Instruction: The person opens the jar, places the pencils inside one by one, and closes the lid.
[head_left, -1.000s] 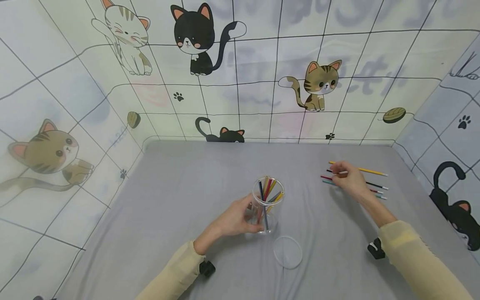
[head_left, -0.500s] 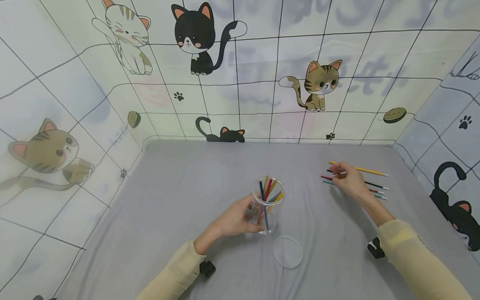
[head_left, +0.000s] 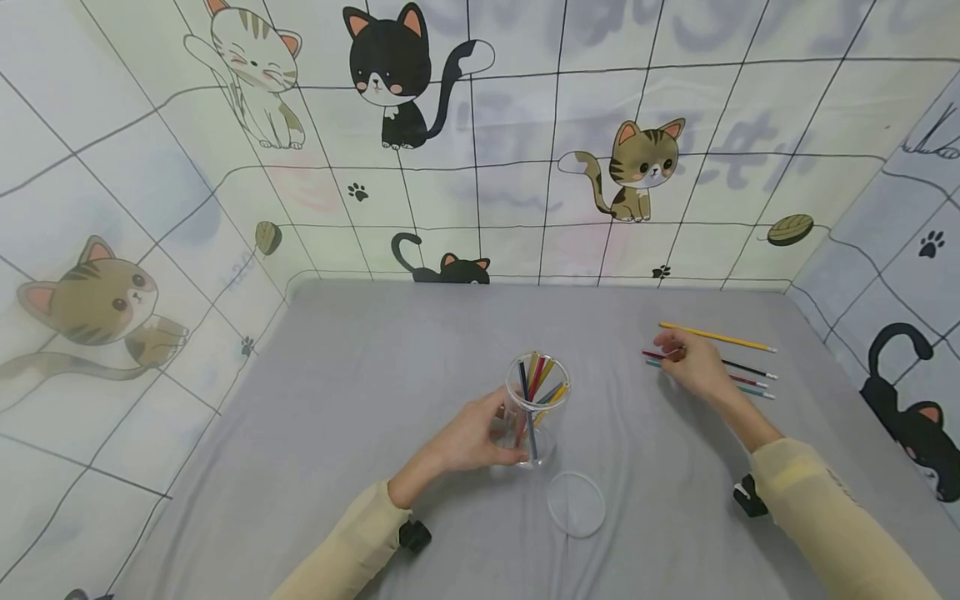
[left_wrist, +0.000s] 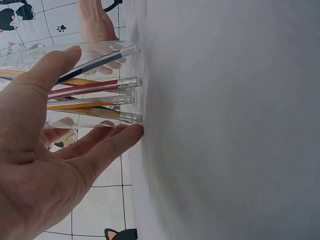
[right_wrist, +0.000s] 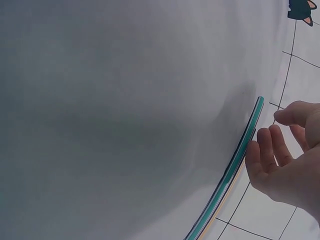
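Left hand (head_left: 468, 437) wrapped round the clear jar (head_left: 545, 446), a firm hold, thumb and fingers on opposite sides. Jar upright on the grey cloth (head_left: 375, 358); jar pencils (head_left: 523, 383) lean inside, eraser ends down. Right hand (head_left: 693, 362) over the row at right, fingers bent; cannot tell whether they pinch a pencil. Row, far to near: yellow pencil (head_left: 735, 341), black pencil (head_left: 750, 369), red pencil (head_left: 750, 382), green pencil (head_left: 753, 389). Clear disc (head_left: 576, 504) flat, nearer the person than the jar.
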